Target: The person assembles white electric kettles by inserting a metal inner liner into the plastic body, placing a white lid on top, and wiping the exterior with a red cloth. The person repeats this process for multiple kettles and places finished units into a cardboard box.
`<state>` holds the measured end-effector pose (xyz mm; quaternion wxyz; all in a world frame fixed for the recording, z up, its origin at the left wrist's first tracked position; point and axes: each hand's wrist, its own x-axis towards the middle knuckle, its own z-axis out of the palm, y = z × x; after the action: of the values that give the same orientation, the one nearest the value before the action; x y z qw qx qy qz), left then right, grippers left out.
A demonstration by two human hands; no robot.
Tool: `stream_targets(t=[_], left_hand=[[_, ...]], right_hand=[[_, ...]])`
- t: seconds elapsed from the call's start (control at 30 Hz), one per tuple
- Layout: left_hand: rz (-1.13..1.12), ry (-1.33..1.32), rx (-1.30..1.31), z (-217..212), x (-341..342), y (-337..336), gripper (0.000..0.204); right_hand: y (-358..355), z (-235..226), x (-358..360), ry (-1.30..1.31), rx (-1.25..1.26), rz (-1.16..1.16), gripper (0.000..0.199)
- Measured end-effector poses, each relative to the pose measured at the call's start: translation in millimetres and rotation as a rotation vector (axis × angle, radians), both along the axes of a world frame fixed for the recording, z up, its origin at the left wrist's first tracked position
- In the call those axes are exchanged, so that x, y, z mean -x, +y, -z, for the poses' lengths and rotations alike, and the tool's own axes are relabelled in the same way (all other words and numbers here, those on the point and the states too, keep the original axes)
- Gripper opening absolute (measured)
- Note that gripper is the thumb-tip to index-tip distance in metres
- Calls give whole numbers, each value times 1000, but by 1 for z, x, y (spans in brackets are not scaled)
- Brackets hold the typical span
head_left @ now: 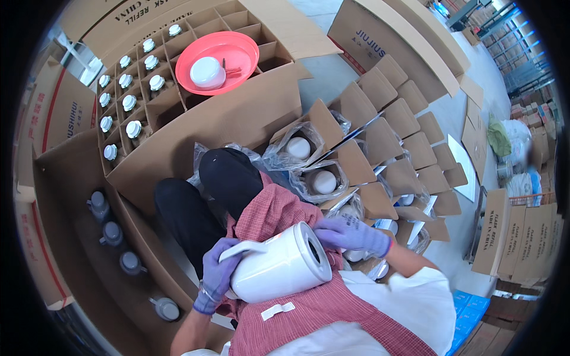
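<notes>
- head view: a white jug body (279,270) lies on its side across the person's lap, on a red checked apron (309,308), open mouth turned to the right.
- the left hand (217,276), in a purple glove, is closed around the jug's white handle, fingers (221,256) wrapped over it.
- the right hand (350,232), also gloved in purple, rests just beside the rim of the jug's mouth; its fingers lie fairly flat and curl onto the rim edge, and i cannot tell whether they grip anything.
- right of the knees, a cardboard divider box (392,154) holds white round pieces wrapped in clear plastic bags (300,148), some cells with flaps standing up.
- at upper left, a second divided carton (148,83) is partly filled with white-capped pieces, and a red plastic basin (222,50) with a white bowl sits on its top.
- at far left, grey capped pieces (110,234) stand in a row in another carton.
- risk, as i judge it: the jug lies on a sloping lap held mainly by its handle; if that hold slackens it could roll off toward the floor, or knock the bagged pieces close by the right hand.
</notes>
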<state>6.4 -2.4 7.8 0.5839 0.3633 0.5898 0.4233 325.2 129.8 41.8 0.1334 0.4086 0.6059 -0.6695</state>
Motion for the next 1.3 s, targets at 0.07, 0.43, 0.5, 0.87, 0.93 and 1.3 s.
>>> stream_targets(t=[0.07, 0.43, 0.5, 0.87, 0.93, 1.3], left_hand=[[-66, -103, -70, 1, 2, -7, 19], [144, 869, -747, -48, 0, 43, 28], [347, 1070, -951, -88, -5, 58, 28], [186, 1070, -1029, -96, 2, 94, 24], [20, 688, -843, -72, 16, 98, 23], [73, 871, -878, -89, 22, 108, 21]], right_hand=[[11, -2, -6, -278, 99, -398, 51], [3, 30, 81, 721, -407, 551, 51], [15, 35, 81, 832, -128, 658, 55], [57, 38, 103, 921, -197, 576, 74], [70, 52, 102, 673, -429, 501, 60], [79, 34, 122, 712, -755, 452, 49]])
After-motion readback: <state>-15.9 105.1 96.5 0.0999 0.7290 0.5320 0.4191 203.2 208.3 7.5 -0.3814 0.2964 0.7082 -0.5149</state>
